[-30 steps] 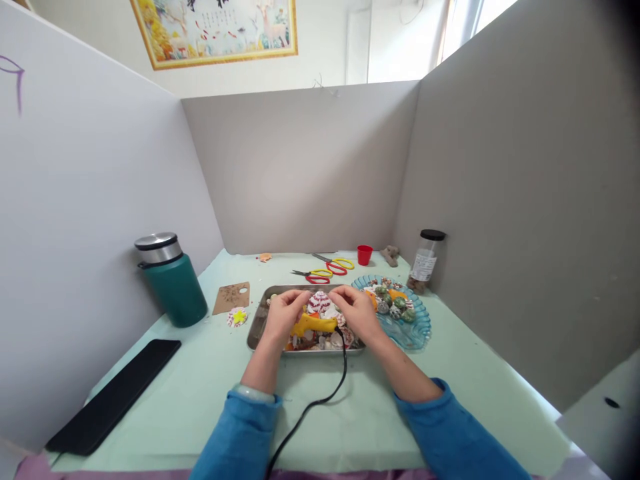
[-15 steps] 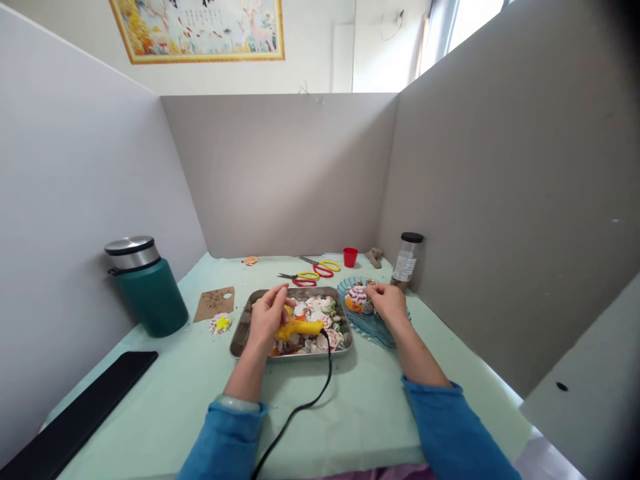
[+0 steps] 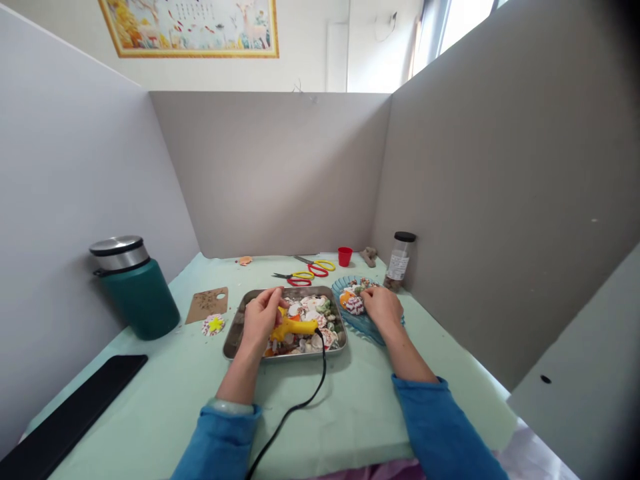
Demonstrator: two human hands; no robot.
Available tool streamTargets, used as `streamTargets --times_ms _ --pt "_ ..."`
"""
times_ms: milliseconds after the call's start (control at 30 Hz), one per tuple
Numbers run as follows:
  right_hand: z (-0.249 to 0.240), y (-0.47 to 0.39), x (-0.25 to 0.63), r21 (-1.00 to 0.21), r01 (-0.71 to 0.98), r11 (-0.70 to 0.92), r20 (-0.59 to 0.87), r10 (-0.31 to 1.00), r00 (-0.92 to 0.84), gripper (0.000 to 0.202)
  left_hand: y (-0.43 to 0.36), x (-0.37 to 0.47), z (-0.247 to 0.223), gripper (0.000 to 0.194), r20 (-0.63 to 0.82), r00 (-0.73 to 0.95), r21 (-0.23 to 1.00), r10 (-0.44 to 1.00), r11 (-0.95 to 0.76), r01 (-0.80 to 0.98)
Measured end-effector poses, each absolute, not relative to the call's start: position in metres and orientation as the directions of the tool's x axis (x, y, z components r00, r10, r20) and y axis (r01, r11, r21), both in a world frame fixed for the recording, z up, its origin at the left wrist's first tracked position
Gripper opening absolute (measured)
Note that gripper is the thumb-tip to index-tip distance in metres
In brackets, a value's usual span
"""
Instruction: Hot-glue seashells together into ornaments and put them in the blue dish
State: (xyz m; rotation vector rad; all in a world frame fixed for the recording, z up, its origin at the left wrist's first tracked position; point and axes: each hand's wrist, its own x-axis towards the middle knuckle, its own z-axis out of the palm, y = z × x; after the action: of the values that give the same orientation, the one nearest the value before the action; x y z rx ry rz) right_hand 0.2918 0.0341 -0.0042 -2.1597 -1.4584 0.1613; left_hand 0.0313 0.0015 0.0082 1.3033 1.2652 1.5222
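My left hand (image 3: 263, 319) hovers over the left part of a metal tray (image 3: 231, 339), its thumb and fingertips pinched together. Whatever may be between them is too small to make out. Close beside it, a yellow hot glue gun (image 3: 300, 327) lies on a heap of seashells (image 3: 320, 313) in the tray. My right hand (image 3: 383, 308) reaches into a blue scalloped glass dish (image 3: 367, 327), fingers closed down among small shells. A purple-and-white striped shell (image 3: 355, 306) and an orange shell (image 3: 345, 297) sit just left of these fingertips, which hide what they grip.
Two pairs of scissors (image 3: 300, 276), a red cup (image 3: 345, 257) and a jar (image 3: 399, 263) stand or lie behind. At left are a shell disc with a yellow star (image 3: 214, 325), brown card (image 3: 207, 305), green flask (image 3: 140, 297) and black strip (image 3: 75, 413). A black cord (image 3: 295, 408) crosses the front.
In the dish, the striped shell now lies lower, and my right fingers have moved down among the small shells. My left hand keeps its pinch over the tray. The whole view has shifted slightly.
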Motion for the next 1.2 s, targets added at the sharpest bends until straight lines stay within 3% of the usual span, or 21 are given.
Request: streamTargets --times_ms 300,400,533,800,1000,1200 --pt "-0.015 0.036 0.293 -0.283 0.959 0.029 0.371 0.925 0.082 0.024 0.002 0.030 0.007 0.042 0.240 -0.191 0.965 0.952 -0.212 0.155" --pt "-0.018 0.037 0.290 -0.266 0.964 0.012 0.364 0.927 0.088 0.019 0.003 0.029 0.006 0.041 0.239 -0.190 0.964 0.952 -0.210 0.160" --pt "-0.016 0.038 0.291 -0.373 0.928 -0.001 0.334 0.933 0.135 0.012 0.006 0.028 0.003 0.041 0.245 -0.188 0.964 0.951 -0.218 0.153" --pt "-0.018 0.055 0.288 -0.513 0.857 -0.055 0.261 0.941 0.217 0.022 0.006 0.028 0.002 0.043 0.255 -0.183 0.960 0.950 -0.226 0.166" --pt "-0.014 0.053 0.277 -0.438 0.886 -0.151 0.298 0.906 0.302 0.024 0.003 0.028 0.006 0.044 0.246 -0.197 0.961 0.949 -0.214 0.173" --pt "-0.010 0.043 0.294 -0.378 0.914 -0.150 0.305 0.912 0.275 0.025 0.006 0.027 0.002 0.043 0.254 -0.187 0.958 0.949 -0.220 0.184"
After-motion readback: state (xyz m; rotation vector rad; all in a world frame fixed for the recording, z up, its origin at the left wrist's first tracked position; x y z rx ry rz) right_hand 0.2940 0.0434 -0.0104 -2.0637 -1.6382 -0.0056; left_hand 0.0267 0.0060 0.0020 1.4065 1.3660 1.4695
